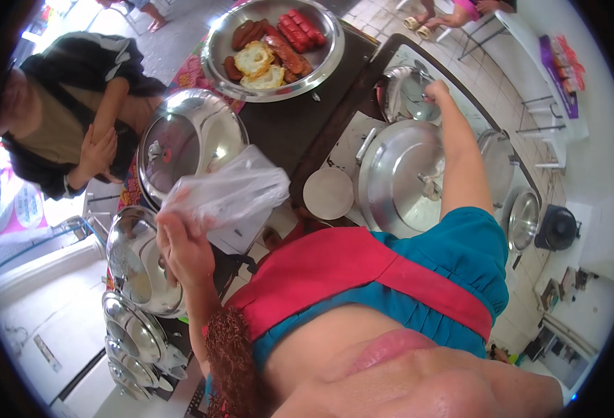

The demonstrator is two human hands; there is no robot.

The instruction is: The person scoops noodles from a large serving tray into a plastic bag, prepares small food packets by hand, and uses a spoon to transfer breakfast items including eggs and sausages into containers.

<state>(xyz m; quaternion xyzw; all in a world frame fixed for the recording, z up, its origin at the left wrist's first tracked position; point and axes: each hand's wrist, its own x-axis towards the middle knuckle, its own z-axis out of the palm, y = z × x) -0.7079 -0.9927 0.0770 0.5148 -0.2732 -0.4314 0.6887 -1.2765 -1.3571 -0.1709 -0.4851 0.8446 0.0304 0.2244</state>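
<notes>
Just past the big lidded pot [394,181], in the head view, a smaller pot [408,101] is reached by the right hand [437,90]; its fingers are curled tight, but what's gripped can't really be made out. Left of the big pot, a clear plastic bag [234,188] is pinched in the left hand [190,254]. Possible fails, imo: the smaller pot could be tipped if it's tugged sideways, or the bag could be snagged on the domed steel lid [227,129] farther left of the big pot if it's swung carelessly. Position-wise, the bag is held against the left fingers and spread out toward the big pot; whether anything's inside can't be told. The smaller pot is right by the right hand.
</notes>
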